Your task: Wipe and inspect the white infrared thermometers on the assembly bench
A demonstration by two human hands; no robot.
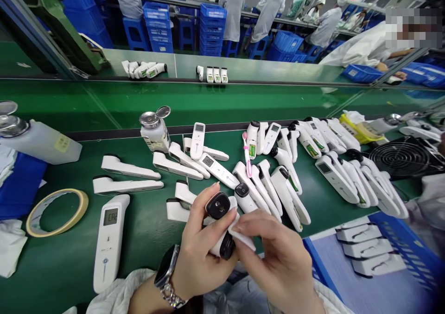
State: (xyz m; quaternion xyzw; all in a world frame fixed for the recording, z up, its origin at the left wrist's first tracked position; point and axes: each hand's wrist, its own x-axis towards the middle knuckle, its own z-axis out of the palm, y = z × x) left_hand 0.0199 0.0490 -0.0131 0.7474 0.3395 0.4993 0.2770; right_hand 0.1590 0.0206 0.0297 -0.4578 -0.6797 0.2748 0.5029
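Observation:
My left hand [203, 254], with a watch on its wrist, is wrapped round two white thermometers with black heads, one above the other. The upper black head [218, 205] faces up between thumb and index finger; the lower black head [227, 246] points down beside the palm. My right hand [278, 254] pinches a small white flat piece [243, 238] against the held thermometers; whether it is cloth or plastic is hard to tell. Just beyond my hands, another black-headed thermometer [245, 198] lies on the green bench. A thermometer with a lit display [110, 244] rests at the left.
Many white thermometers [333, 179] cover the bench's middle and right. A pink toothbrush [247, 154], tape roll [57, 212], metal-topped bottle [155, 131] and black fan grille [398, 156] lie around. A blue tray [327, 270] is at the right. A co-worker's sleeve [361, 43] reaches across the line.

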